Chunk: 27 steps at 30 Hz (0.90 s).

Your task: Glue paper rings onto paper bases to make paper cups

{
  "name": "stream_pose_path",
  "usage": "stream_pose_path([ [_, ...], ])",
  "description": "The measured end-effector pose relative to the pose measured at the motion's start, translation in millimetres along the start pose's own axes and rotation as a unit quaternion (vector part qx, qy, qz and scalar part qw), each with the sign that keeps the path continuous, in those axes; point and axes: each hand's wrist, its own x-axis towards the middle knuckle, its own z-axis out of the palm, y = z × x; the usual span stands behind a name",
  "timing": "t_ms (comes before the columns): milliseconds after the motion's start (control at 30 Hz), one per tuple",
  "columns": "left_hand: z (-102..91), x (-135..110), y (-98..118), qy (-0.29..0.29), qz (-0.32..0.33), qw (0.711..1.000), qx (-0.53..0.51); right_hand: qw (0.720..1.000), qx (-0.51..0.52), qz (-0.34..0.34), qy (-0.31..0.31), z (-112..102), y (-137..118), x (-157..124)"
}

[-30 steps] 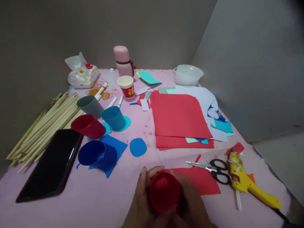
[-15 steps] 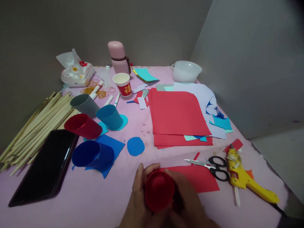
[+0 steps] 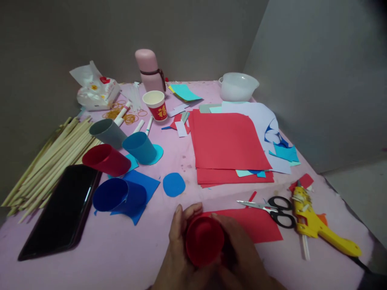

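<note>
- While both hands closed around it, a red paper cup (image 3: 204, 241) was held at the near edge of the pink table (image 3: 121, 257), its round end turned up toward the camera.
- The left hand (image 3: 177, 251) clasped the cup's left side, with its thumb and fingertips curled over the rim.
- The right hand (image 3: 240, 255) clasped the cup's right side, fingers pressed against its wall.
- A loose red sheet (image 3: 261, 227) lay on the table just behind the right hand.
- Scissors (image 3: 273, 210) with black handles lay shut just beyond that sheet, and a yellow glue gun (image 3: 317, 227) lay beside them on the right.
- A stack of red paper (image 3: 226, 141) sat in the middle of the table, with white and turquoise scraps at its far and right edges.
- A blue paper disc (image 3: 173, 184) lay between the stack and a group of rolled paper cups on their sides: dark blue (image 3: 113, 195), red (image 3: 105, 160), teal (image 3: 140, 147) and grey (image 3: 107, 133).
- A black phone (image 3: 63, 211) lay face up at the left, touching a pile of wooden sticks (image 3: 51, 157).
- At the far side stood a printed paper cup (image 3: 155, 104), a pink flask (image 3: 148, 70) and a white bowl (image 3: 237, 86).
</note>
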Motion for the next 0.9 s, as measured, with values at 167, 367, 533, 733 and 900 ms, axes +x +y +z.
stream_pose_path([
  [167,1.5,0.1,0.8,0.007,-0.005,1.000,-0.005,1.000,-0.019,-0.016,0.011,-1.2,-4.9,1.3],
  [367,2.5,0.9,-2.4,-0.004,0.007,1.000,-0.023,0.998,-0.044,-0.033,-0.016,-7.3,2.3,0.6],
  [533,2.8,0.0,-6.6,0.003,0.007,1.000,-0.009,0.996,-0.051,-0.055,-0.049,-10.1,8.2,-0.2],
  [733,0.7,1.5,-13.7,-0.023,0.019,0.999,0.018,0.999,0.006,-0.021,-0.049,-8.8,4.8,0.0],
  [900,-3.0,0.0,-11.1,-0.028,-0.010,0.998,0.058,0.998,0.004,-0.024,-0.051,-8.6,9.3,1.1],
])
